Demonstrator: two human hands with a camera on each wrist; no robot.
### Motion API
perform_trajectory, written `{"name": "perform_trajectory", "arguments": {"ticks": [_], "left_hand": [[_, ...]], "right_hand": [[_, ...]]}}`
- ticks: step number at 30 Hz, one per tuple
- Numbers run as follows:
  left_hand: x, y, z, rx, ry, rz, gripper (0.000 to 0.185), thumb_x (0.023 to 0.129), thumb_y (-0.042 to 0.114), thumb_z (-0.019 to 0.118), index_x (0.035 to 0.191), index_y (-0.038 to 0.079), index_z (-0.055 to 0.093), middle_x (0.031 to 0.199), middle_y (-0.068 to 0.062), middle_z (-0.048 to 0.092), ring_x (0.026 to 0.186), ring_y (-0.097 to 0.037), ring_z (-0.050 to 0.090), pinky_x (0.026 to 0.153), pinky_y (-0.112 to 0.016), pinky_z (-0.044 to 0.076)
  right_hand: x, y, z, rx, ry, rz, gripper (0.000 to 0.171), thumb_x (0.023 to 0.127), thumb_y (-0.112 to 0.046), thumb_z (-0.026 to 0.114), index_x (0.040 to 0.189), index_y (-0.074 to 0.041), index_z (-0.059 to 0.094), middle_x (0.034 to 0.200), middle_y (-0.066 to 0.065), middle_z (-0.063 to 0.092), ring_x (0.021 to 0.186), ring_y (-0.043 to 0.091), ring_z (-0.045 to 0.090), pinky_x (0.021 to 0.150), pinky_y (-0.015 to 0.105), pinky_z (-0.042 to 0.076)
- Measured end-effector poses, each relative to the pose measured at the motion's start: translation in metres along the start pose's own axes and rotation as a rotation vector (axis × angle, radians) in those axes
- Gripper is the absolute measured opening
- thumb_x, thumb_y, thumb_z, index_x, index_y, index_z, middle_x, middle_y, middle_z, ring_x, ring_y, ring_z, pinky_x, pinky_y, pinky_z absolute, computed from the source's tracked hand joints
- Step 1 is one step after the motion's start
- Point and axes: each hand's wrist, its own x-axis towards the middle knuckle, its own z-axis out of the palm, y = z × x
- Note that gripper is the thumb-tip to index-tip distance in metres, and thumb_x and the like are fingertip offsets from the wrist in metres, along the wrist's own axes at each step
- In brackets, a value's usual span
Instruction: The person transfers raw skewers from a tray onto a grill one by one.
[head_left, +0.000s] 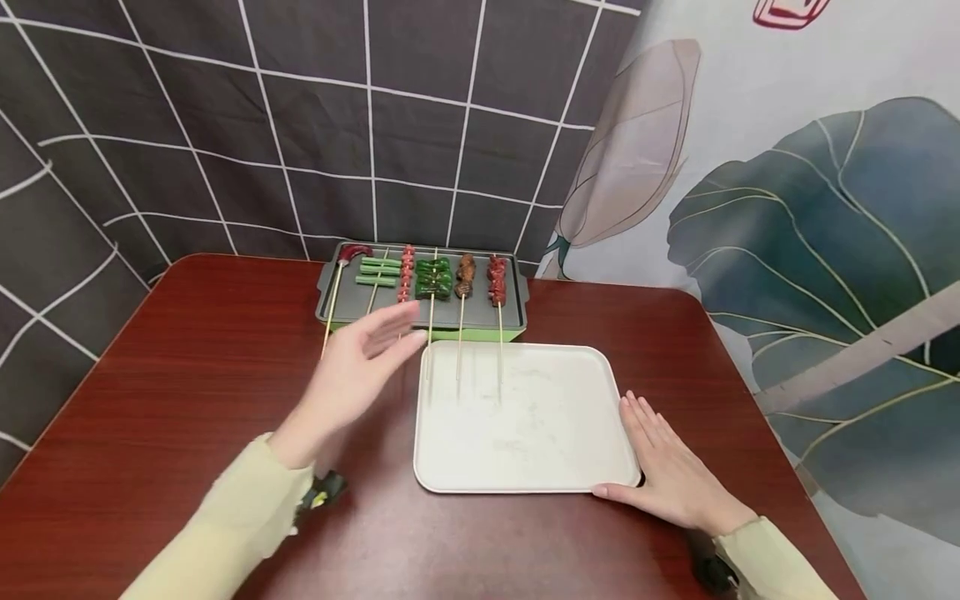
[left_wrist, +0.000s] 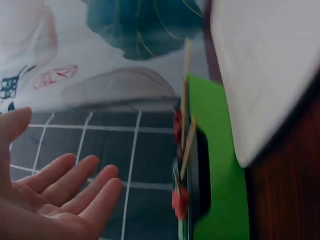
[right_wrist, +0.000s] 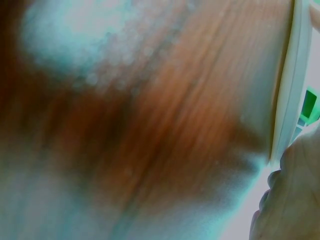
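My left hand (head_left: 351, 371) hovers in front of the grill pan (head_left: 516, 312), left of the white tray (head_left: 525, 433). Its fingers are loosely extended with nothing between them, as the left wrist view also shows. My right hand (head_left: 667, 471) rests at the tray's lower right corner, straight fingers along the right edge and thumb by the front edge. Across the pan lie several skewers: a dark red chili (head_left: 352, 252), green stalks (head_left: 378, 281), small red pieces (head_left: 406, 268), green pepper (head_left: 433, 278), browned meat (head_left: 465, 275) and red meat (head_left: 497, 279). Some sticks overhang the tray's back edge.
Everything stands on a reddish-brown wooden table (head_left: 187, 375). The pan sits on a bright green base (left_wrist: 227, 200) near the table's back edge. Behind hangs a dark cloth with white grid lines (head_left: 315, 125); on the right is a leaf-patterned curtain (head_left: 810, 233).
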Motion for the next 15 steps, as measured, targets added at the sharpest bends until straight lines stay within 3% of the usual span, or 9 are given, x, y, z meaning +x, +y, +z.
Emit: {"name": "perform_trajectory", "arguments": {"ticks": [8, 11, 15], "left_hand": [[-0.004, -0.016, -0.069, 0.505, 0.211, 0.242, 0.064, 0.090, 0.034, 0.079, 0.148, 0.016, 0.056, 0.148, -0.002, 0.054, 0.139, -0.022, 0.046, 0.116, -0.043, 0.037], [0.001, -0.023, -0.094, 0.718, 0.196, 0.309, 0.075, 0.088, 0.037, 0.080, 0.151, 0.010, 0.051, 0.154, -0.010, 0.047, 0.145, -0.028, 0.037, 0.122, -0.042, 0.026], [0.007, -0.037, -0.119, 0.944, 0.115, 0.315, 0.087, 0.088, 0.047, 0.075, 0.154, 0.003, 0.042, 0.157, -0.019, 0.040, 0.148, -0.033, 0.029, 0.126, -0.039, 0.012]], "right_hand": [[-0.001, 0.001, -0.001, 0.001, -0.002, 0.008, 0.122, 0.082, -0.079, 0.062, 0.161, 0.000, 0.014, 0.167, 0.019, 0.013, 0.152, 0.037, 0.013, 0.126, 0.041, 0.006], [0.000, 0.000, -0.002, -0.002, -0.005, 0.012, 0.122, 0.082, -0.080, 0.061, 0.161, 0.000, 0.015, 0.167, 0.019, 0.013, 0.152, 0.037, 0.013, 0.126, 0.042, 0.008], [0.001, -0.002, -0.006, -0.007, 0.009, 0.008, 0.121, 0.082, -0.080, 0.062, 0.161, 0.001, 0.018, 0.166, 0.020, 0.015, 0.151, 0.038, 0.016, 0.126, 0.044, 0.009]]}}
